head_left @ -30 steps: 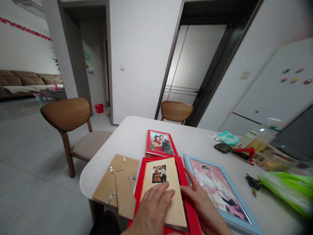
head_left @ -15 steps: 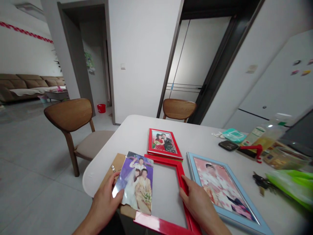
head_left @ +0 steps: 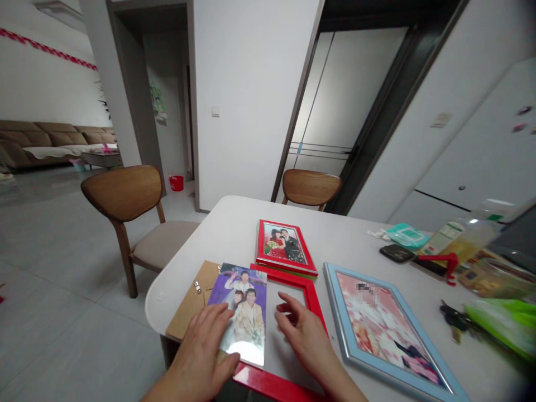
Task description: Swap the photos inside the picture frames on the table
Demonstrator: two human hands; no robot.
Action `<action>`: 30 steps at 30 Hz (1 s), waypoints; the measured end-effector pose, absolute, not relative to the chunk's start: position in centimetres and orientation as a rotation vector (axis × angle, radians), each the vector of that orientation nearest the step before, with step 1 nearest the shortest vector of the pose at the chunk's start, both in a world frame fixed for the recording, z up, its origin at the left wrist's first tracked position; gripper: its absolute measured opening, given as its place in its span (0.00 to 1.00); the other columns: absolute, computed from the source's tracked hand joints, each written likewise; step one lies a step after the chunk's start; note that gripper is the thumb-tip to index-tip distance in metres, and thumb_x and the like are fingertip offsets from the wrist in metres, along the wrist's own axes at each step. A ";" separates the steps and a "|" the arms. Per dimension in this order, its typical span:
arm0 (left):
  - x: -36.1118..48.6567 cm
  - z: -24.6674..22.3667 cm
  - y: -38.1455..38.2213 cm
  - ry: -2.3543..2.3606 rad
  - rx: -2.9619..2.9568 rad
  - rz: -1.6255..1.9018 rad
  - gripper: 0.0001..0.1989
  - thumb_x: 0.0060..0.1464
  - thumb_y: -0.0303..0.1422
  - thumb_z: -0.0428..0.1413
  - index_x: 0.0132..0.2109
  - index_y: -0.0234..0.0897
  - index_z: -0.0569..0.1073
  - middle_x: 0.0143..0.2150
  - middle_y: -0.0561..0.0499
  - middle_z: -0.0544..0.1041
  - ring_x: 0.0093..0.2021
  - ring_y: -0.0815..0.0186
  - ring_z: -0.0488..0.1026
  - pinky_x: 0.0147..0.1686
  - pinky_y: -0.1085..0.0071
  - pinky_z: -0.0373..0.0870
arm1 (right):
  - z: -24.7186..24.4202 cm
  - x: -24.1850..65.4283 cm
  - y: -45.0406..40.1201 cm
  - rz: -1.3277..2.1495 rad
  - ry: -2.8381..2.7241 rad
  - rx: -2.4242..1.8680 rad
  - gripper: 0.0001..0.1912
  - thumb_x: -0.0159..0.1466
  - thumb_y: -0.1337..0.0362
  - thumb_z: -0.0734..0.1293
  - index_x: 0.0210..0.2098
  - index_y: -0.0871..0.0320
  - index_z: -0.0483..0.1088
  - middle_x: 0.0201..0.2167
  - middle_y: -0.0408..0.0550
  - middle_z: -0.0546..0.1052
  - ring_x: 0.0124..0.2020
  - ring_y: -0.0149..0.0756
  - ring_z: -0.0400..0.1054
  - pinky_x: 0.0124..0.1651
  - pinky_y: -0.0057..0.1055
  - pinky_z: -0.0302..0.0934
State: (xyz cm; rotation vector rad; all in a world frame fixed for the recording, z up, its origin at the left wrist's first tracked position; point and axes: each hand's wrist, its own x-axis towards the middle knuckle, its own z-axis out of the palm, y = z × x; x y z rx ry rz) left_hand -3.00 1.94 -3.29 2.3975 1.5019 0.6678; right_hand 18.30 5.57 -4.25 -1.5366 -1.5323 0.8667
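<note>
My left hand lies over the lower left part of a glossy wedding photo, fingers stretched and thumb apart. The photo has a purple background and rests across the left side of a red picture frame. Partly under the photo and my left hand is a brown backing board with small metal clips. My right hand hovers over the opening of the red frame, fingers parted and holding nothing. To its right lies a light blue framed portrait; beyond the red frame lies another red framed photo.
On the table's right are a black case, a teal wipes pack, a bottle, a red-handled item, a clear container, keys and a green bag. Wooden chairs stand around the white table.
My right hand has let go of the red frame's right side and moved left over its opening. My left hand has moved from the photo's left edge onto its lower part.
</note>
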 end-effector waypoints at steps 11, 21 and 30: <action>0.4 -1.8 2.9 1.114 2.160 1.404 0.25 0.49 0.22 0.42 0.56 0.37 0.56 0.56 0.47 0.59 0.56 0.61 0.54 0.54 0.60 0.53 | 1.8 12.9 4.7 1.196 -1.124 -0.988 0.32 0.56 0.61 0.60 0.57 0.54 0.45 0.39 0.47 0.71 0.37 0.32 0.66 0.38 0.30 0.61; 3.8 -1.2 2.0 0.907 1.116 1.356 0.27 0.49 0.33 0.47 0.56 0.31 0.50 0.52 0.41 0.63 0.50 0.59 0.63 0.49 0.63 0.62 | -2.1 18.9 3.9 1.316 -0.860 -1.264 0.24 0.56 0.61 0.55 0.52 0.62 0.54 0.40 0.55 0.73 0.37 0.40 0.69 0.31 0.31 0.64; 1.4 -3.0 2.0 1.302 2.061 0.664 0.27 0.40 0.25 0.51 0.51 0.27 0.62 0.56 0.40 0.59 0.56 0.57 0.54 0.55 0.61 0.50 | -1.6 21.4 5.2 1.304 -1.057 -1.478 0.28 0.52 0.66 0.53 0.53 0.62 0.53 0.32 0.50 0.76 0.27 0.38 0.71 0.25 0.29 0.62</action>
